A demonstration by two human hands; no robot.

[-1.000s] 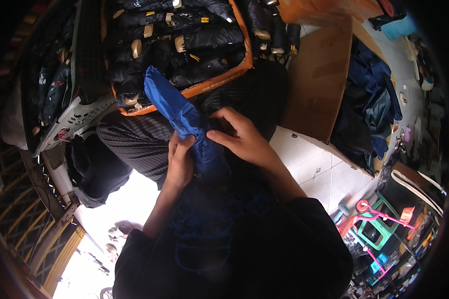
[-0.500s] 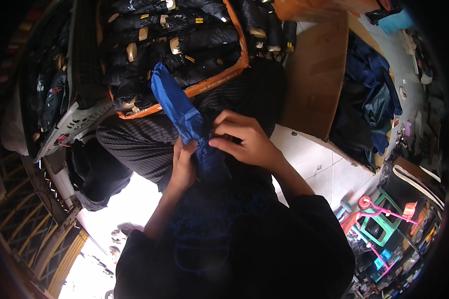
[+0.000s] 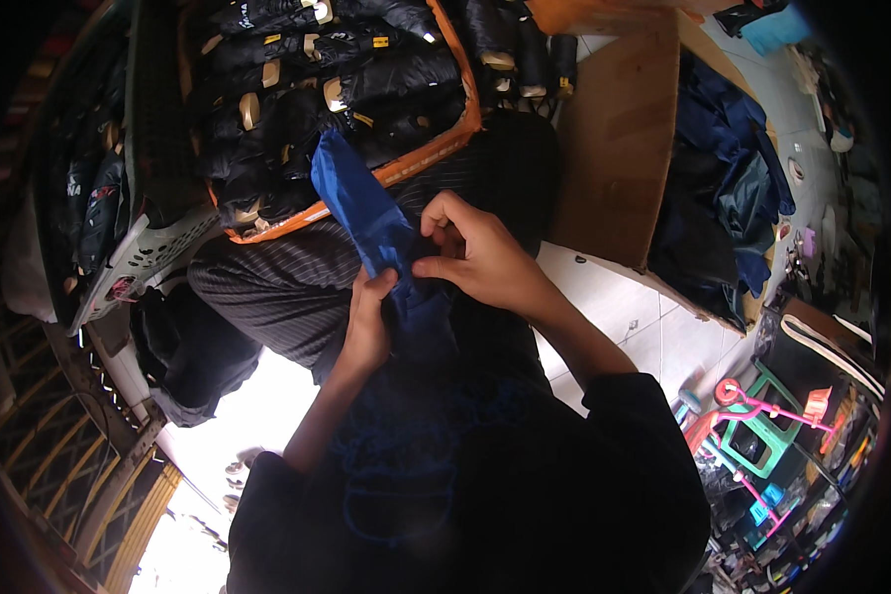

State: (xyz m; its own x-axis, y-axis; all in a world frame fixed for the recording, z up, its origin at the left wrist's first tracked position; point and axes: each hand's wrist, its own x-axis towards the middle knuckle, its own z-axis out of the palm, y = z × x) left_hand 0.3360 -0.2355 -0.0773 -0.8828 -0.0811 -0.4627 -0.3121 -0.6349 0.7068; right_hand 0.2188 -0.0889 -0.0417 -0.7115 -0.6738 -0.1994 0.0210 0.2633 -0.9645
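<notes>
Though I cannot tell whether the right hand (image 3: 483, 255) pinches, the left hand (image 3: 368, 325) clamps a blue pouch (image 3: 359, 193) near yellow-labelled bundles (image 3: 396, 77).

The one view comes from the person's head, through the left of two side-by-side wide fisheye cameras. It looks steeply down, over the black short-sleeved shirt with blue outline print (image 3: 401, 485) at the near edge, and faces far toward the orange-rimmed rectangular crate (image 3: 436, 155). Bare left hand (image 3: 369, 322) and bare right hand (image 3: 480, 255) lie near mid-view; the brown cardboard box (image 3: 614, 168) bounds the right.
</notes>
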